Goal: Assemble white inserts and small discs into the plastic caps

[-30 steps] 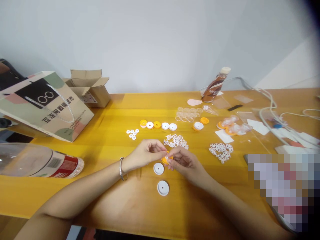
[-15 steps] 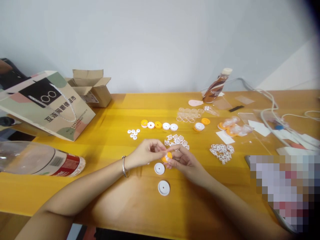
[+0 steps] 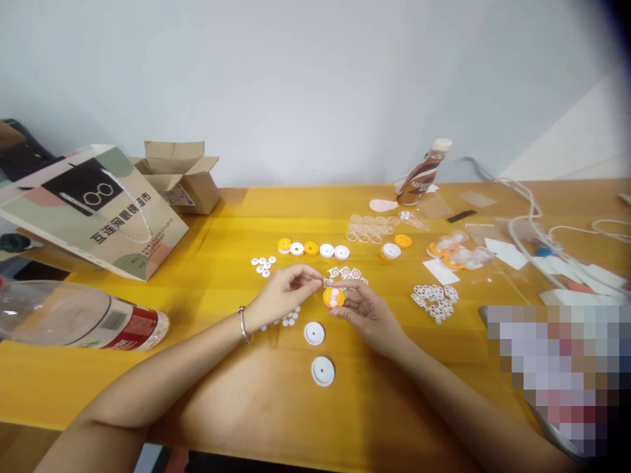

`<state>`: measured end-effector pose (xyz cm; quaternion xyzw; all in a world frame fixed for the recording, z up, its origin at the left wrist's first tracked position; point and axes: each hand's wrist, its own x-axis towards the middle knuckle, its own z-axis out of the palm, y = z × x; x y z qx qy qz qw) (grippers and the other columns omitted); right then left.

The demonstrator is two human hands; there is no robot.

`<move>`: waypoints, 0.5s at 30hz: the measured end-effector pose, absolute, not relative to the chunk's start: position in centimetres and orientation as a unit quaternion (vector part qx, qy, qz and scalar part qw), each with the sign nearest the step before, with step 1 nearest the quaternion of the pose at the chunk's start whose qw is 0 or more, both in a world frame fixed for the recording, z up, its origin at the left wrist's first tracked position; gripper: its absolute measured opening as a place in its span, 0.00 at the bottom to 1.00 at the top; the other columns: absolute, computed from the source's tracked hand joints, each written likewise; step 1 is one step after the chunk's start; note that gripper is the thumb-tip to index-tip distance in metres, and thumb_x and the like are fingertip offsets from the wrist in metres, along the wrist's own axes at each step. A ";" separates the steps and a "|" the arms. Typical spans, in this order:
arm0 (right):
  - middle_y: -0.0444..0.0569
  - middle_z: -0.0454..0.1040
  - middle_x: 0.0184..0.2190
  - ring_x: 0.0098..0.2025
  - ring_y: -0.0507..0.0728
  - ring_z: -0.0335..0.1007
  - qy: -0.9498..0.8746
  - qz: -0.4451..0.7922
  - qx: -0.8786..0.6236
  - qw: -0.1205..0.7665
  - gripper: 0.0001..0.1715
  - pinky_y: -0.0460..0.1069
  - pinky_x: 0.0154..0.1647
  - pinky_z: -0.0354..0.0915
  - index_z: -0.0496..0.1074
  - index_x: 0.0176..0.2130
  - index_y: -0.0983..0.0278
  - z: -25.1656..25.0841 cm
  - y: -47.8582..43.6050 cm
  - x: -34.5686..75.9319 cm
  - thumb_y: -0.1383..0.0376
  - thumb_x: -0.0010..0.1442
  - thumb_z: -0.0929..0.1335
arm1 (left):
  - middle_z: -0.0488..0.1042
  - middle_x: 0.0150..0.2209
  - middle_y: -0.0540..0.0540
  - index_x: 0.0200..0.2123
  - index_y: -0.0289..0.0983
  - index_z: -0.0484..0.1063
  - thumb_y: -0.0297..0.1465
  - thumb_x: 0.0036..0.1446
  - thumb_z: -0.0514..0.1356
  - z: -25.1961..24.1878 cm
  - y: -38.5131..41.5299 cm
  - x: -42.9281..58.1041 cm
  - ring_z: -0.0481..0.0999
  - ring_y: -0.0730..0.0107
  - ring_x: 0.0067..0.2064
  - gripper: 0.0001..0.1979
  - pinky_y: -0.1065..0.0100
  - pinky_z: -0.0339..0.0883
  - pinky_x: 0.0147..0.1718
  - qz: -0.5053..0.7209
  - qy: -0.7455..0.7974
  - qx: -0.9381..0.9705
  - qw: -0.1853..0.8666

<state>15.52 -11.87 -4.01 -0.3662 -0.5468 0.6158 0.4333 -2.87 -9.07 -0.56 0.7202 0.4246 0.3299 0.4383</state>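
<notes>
Between the thumb and fingers of my right hand (image 3: 369, 315) is a small orange disc (image 3: 327, 299) with white round pieces on its face. To its left is my left hand (image 3: 290, 292), thumb and fingertips pinched together just apart from the disc; whatever they hold, if anything, is too small to make out. White openwork pieces (image 3: 355, 273) lie just behind the hands, partly covered by my right fingers. Small white dots (image 3: 290, 316) lie beneath my left wrist. Nearer me, two white discs with centre holes (image 3: 323, 372) rest one before the other.
Behind lie a row of orange and white discs (image 3: 327, 251), small white rounds (image 3: 263, 265) and clear rings (image 3: 372, 226). More openwork pieces (image 3: 434, 302) are right. A paper bag (image 3: 113, 217), cardboard box (image 3: 197, 187) and large bottle (image 3: 89, 314) stand or lie left; a drink bottle (image 3: 421, 177) and cables are back right.
My left fingers have come away from the orange disc, moving slightly left and up. My right hand still holds the disc, whose face with white pieces now shows. Small white dots have come into view.
</notes>
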 end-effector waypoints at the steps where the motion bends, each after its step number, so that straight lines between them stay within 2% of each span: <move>1: 0.43 0.70 0.30 0.35 0.51 0.68 -0.547 0.613 -0.362 0.440 0.18 0.49 0.40 0.64 0.62 0.40 0.59 -4.1 -11.8 15.6 0.68 0.48 0.68 | 0.71 0.33 0.46 0.37 0.34 0.67 0.31 0.54 0.53 -0.6 -9.2 -2.8 0.69 0.75 0.35 0.08 0.70 0.64 0.34 0.337 0.428 0.736 0.401; 5: 0.41 0.71 0.29 0.33 0.49 0.68 -0.539 0.611 -0.354 0.459 0.19 0.47 0.37 0.64 0.60 0.38 0.58 -4.4 -11.7 15.5 0.69 0.47 0.69 | 0.69 0.32 0.47 0.35 0.35 0.68 0.30 0.53 0.54 -0.5 -10.3 -2.5 0.68 0.74 0.35 0.06 0.70 0.63 0.36 0.340 0.386 0.816 0.264; 8: 0.40 0.71 0.29 0.32 0.49 0.69 -0.525 0.617 -0.355 0.466 0.20 0.47 0.37 0.64 0.59 0.37 0.59 -4.4 -11.7 15.3 0.69 0.46 0.70 | 0.69 0.33 0.47 0.35 0.35 0.68 0.30 0.54 0.54 -0.7 -10.8 -2.1 0.68 0.73 0.36 0.07 0.69 0.63 0.37 0.312 0.361 0.843 0.249; 12: 0.42 0.73 0.31 0.34 0.50 0.70 -0.504 0.644 -0.351 0.457 0.20 0.50 0.41 0.65 0.58 0.37 0.59 -4.3 -11.9 15.0 0.67 0.45 0.70 | 0.70 0.33 0.47 0.35 0.36 0.69 0.31 0.54 0.54 -1.1 -10.7 -1.9 0.69 0.73 0.35 0.07 0.69 0.63 0.37 0.291 0.387 0.839 0.250; 15: 0.44 0.73 0.33 0.37 0.51 0.70 -0.473 0.660 -0.366 0.455 0.17 0.52 0.43 0.65 0.59 0.36 0.60 -4.0 -12.0 14.9 0.64 0.48 0.69 | 0.70 0.33 0.47 0.35 0.36 0.70 0.32 0.55 0.53 -1.1 -10.6 -2.0 0.69 0.73 0.34 0.08 0.70 0.64 0.36 0.276 0.404 0.835 0.250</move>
